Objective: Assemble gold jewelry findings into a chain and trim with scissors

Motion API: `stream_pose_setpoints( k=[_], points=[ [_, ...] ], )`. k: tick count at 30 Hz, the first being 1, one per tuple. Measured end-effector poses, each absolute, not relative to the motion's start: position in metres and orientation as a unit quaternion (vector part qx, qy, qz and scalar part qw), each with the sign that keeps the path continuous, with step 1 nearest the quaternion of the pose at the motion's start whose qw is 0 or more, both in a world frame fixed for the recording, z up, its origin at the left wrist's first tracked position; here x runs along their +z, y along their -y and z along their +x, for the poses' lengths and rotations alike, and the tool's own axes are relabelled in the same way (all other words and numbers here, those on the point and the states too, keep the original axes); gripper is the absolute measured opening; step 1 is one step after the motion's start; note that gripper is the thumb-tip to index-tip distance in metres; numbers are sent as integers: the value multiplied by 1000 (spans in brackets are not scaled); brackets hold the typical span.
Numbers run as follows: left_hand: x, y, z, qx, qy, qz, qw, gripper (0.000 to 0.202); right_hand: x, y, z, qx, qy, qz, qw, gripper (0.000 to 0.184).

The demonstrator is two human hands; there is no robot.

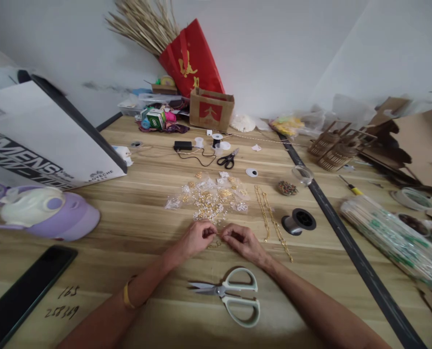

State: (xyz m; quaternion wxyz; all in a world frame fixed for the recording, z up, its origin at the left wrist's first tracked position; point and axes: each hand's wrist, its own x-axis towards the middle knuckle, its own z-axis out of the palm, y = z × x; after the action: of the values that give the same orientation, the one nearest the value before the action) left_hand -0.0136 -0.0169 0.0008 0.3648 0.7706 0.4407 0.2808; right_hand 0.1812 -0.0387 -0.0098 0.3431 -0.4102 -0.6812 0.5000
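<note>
- Head view, nearest first: left forearm [150,278] and right forearm [310,295] slant inward to the grip, both cut off by the bottom edge. Gold-coloured bangle [128,294] on left wrist.
- Nearer than the grip: pale-handled scissors [221,291], blades parted slightly, tips to the left. Dark slab [29,293], well left of the grip, runs out of frame.
- Left hand [197,238]: wrist raised, fingers curled, thumb and forefinger pinched. Right hand [245,242]: lower, back of hand up, fingers bent inward, also pinched.
- Both grips closed at the tips on a tiny gold piece [218,233] between them; its shape is too small to make out. Remaining fingertips partly hidden.
- Just below the pinch: short gold chain [213,246]. Whether it joins the held piece, cannot tell.
- Just beyond the grip: heap of beads [208,207] among clear plastic bags [206,184]; single pieces blur together.
- Right of the grip: long gold chains [284,244], then wire spool [299,222].
- Well beyond: black-handled scissors [227,161], cardboard box [211,110] hiding part of a red bag [197,63].
</note>
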Motion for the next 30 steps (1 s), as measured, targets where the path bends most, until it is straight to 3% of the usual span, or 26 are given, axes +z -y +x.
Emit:
stream_pose_setpoints(
  k=[30],
  points=[
    [2, 15, -16, 356, -438, 603, 564, 8, -2, 43, 177, 542, 638, -411, 360, 31]
  ],
)
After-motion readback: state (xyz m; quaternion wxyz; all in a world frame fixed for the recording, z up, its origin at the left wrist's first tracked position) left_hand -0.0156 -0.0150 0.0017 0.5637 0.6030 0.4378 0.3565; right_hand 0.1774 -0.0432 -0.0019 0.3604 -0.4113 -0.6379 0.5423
